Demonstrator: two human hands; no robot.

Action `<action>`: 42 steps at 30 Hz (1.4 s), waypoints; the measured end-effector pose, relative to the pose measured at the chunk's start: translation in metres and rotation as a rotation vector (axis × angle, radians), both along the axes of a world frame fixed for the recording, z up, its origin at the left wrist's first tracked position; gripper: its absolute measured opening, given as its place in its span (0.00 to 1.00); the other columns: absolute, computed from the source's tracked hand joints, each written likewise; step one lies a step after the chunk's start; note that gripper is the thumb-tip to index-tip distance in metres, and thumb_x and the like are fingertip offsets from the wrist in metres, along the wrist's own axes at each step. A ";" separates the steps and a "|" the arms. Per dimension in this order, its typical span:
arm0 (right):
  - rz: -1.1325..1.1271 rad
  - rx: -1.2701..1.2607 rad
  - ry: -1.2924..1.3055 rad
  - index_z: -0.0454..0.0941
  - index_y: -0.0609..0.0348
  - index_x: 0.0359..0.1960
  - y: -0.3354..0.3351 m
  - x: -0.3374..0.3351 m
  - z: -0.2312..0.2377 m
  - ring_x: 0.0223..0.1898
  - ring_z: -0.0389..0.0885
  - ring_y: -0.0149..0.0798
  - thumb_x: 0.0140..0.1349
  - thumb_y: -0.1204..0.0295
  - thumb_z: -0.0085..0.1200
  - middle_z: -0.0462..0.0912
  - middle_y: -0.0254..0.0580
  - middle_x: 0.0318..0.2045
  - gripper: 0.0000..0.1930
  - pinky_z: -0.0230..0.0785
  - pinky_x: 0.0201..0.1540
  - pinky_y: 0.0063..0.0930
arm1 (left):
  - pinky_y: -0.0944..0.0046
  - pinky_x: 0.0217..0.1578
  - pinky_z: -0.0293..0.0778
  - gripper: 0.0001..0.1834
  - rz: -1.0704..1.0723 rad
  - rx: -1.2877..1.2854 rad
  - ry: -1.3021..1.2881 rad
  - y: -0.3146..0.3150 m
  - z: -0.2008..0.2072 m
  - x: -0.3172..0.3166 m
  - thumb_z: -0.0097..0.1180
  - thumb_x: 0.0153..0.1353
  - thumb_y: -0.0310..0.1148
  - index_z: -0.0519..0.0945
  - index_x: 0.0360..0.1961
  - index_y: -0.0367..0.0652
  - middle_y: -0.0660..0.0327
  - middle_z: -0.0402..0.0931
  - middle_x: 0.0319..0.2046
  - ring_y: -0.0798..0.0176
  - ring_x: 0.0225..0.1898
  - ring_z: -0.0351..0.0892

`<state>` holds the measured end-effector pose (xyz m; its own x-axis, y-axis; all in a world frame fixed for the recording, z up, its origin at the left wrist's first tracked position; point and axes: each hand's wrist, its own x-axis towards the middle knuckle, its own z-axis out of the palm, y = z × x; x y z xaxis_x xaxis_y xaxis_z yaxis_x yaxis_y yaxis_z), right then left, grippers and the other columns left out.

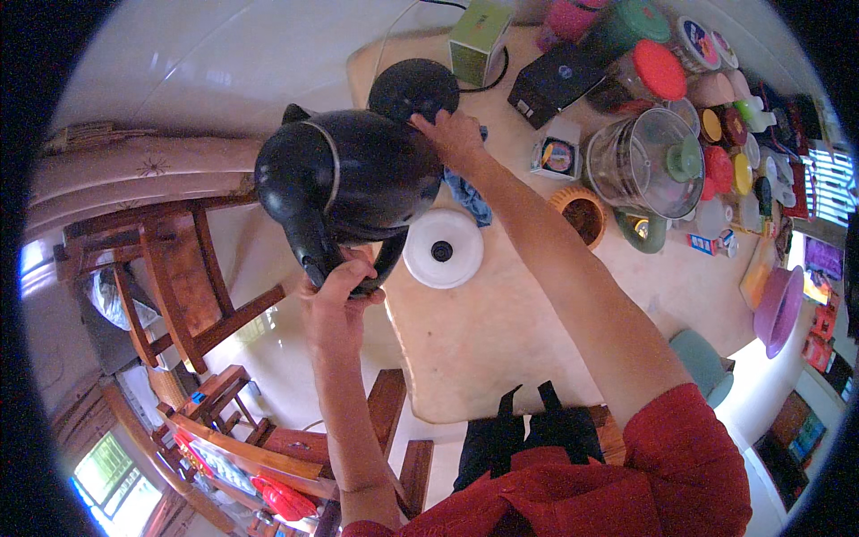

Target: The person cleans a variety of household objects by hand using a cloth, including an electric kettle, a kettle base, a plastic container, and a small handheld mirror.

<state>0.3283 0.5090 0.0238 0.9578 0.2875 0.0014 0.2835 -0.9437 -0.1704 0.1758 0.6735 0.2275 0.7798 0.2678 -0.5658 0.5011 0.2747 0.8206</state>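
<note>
Kettle (344, 170), black and rounded, held in the air above the near-left corner of a pale table (501, 331), tilted so that its spout points up and to the left. Left hand (338, 291) is clamped around the kettle's black handle at its lower end, the forearm rising from the lower edge of the view. Right hand (455, 134) lies against the kettle's right side, fingers closed over a blue cloth (467, 195) that hangs down between the kettle and the table; the right arm, in a red sleeve (689, 456), crosses the table diagonally. Just behind the kettle, a round black base (413, 88) sits on the table with its cord running off toward a green box (479, 38). A white round lid (443, 248) lies on the table just beside the kettle's lower right. Farther right stand a small orange basket (580, 213), a clear blender jar (644, 161) with a green knob, a black box (557, 82), and a crowd of jars with red, yellow and green lids. Wooden chairs (174, 277) stand on the tiled floor to the left.
</note>
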 end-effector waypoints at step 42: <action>0.093 0.605 -0.220 0.75 0.54 0.29 -0.089 -0.355 0.215 0.40 0.65 0.46 0.45 0.70 0.60 0.71 0.38 0.40 0.10 0.57 0.45 0.38 | 0.74 0.20 0.63 0.11 -0.400 -0.013 0.177 -0.137 -0.025 -0.273 0.62 0.41 0.30 0.74 0.25 0.39 0.71 0.69 0.17 0.77 0.19 0.65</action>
<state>-0.0263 0.4201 0.2385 0.8879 0.2562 0.3821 0.4482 -0.6689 -0.5931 -0.0970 0.5361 0.2023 0.7117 -0.0436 -0.7012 0.7025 0.0400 0.7106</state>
